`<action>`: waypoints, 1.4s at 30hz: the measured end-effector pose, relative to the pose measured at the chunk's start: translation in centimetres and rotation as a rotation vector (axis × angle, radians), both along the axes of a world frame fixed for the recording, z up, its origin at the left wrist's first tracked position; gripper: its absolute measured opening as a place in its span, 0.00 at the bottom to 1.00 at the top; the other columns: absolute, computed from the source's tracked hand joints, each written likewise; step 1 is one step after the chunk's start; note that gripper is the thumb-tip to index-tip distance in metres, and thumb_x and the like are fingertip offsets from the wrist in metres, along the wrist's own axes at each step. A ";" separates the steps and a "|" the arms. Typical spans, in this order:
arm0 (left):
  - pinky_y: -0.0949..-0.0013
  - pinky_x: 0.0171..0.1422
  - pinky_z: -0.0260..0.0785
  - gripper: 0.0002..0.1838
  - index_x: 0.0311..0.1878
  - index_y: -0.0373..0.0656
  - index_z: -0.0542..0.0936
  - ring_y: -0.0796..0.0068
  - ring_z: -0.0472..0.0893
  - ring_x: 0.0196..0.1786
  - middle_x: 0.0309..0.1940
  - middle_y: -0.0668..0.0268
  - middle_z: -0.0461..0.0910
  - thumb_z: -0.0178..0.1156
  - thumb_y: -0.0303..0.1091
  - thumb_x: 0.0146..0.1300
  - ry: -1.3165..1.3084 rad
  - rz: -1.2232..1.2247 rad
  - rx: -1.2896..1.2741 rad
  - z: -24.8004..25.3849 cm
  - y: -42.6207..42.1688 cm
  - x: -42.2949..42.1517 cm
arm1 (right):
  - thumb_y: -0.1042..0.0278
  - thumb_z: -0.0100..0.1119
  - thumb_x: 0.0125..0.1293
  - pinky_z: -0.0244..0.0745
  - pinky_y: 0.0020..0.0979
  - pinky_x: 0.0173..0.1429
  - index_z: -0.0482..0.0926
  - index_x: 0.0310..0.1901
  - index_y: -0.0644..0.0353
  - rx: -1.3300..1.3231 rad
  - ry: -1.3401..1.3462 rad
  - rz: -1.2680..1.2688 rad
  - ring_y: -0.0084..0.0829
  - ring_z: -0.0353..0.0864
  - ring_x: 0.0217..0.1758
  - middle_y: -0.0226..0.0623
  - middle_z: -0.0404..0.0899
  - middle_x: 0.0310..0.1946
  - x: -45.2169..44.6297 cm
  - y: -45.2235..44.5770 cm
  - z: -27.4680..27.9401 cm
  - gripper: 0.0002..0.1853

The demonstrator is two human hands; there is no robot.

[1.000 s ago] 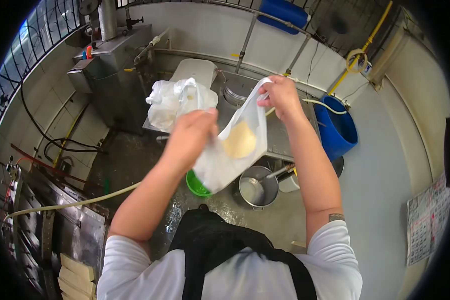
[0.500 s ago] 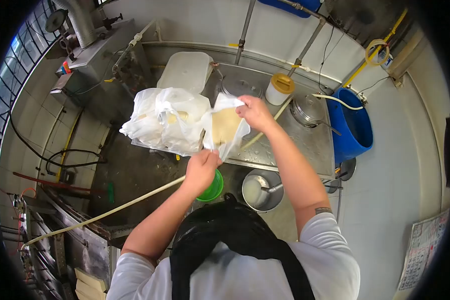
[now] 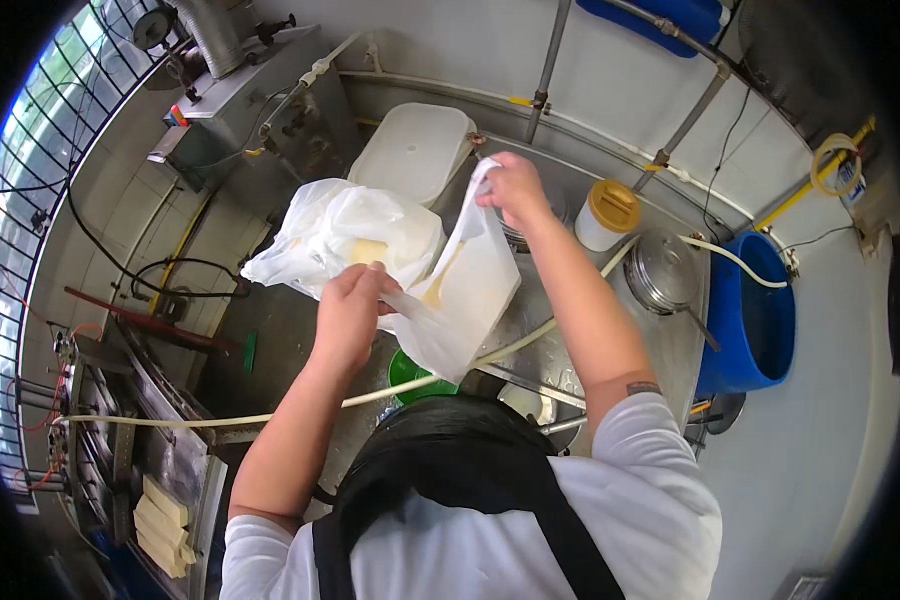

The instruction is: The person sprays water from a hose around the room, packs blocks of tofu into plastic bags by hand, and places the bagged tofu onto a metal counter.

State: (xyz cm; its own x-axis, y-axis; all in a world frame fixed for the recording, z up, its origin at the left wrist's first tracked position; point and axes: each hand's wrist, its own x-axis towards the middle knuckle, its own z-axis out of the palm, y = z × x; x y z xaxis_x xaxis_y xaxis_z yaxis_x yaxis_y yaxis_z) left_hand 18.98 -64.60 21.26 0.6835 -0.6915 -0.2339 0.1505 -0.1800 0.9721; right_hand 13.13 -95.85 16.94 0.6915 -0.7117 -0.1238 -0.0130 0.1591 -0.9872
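My right hand (image 3: 515, 190) pinches the upper edge of a white plastic bag (image 3: 475, 300). Lower down and to the left, my left hand (image 3: 348, 312) grips another edge of the same bag, which is stretched between the two. Something pale yellow shows through its film; I cannot make out what it is. Just beyond my left hand sits a bulky, crumpled white plastic bag (image 3: 315, 225) with a pale yellow piece (image 3: 368, 250) visible at it.
A lidded white tub (image 3: 415, 150), a white jar with a brown lid (image 3: 608, 212) and a steel pot (image 3: 662, 270) stand on the metal table (image 3: 530, 320). A green basin (image 3: 407, 375) is below. A hose (image 3: 300, 408) crosses leftward. At right stands a blue barrel (image 3: 755, 320).
The held bag now hangs longer and more spread out, with less yellow showing. My left hand has moved left and my right hand slightly up. The camera view has shifted.
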 end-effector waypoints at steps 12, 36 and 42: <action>0.70 0.50 0.76 0.17 0.61 0.36 0.78 0.78 0.81 0.46 0.47 0.66 0.84 0.60 0.38 0.79 -0.034 0.355 -0.035 -8.4 9.1 -2.2 | 0.71 0.57 0.69 0.77 0.52 0.54 0.78 0.52 0.65 -0.890 0.602 -0.122 0.59 0.82 0.49 0.60 0.80 0.47 -12.9 -3.0 -17.8 0.12; 0.50 0.55 0.77 0.14 0.45 0.37 0.85 0.45 0.84 0.48 0.41 0.48 0.85 0.62 0.41 0.73 -0.492 0.589 0.517 -12.5 40.7 -22.0 | 0.55 0.65 0.65 0.82 0.50 0.60 0.89 0.48 0.64 -1.420 1.210 1.227 0.53 0.88 0.53 0.55 0.88 0.48 -14.4 17.1 -23.9 0.20; 0.49 0.56 0.76 0.12 0.46 0.38 0.84 0.46 0.83 0.51 0.43 0.50 0.84 0.61 0.37 0.72 -0.301 0.909 0.772 -17.8 57.8 -38.3 | 0.59 0.69 0.63 0.81 0.50 0.60 0.85 0.51 0.69 -1.562 0.647 1.313 0.55 0.87 0.53 0.58 0.87 0.45 -9.9 34.3 -22.5 0.21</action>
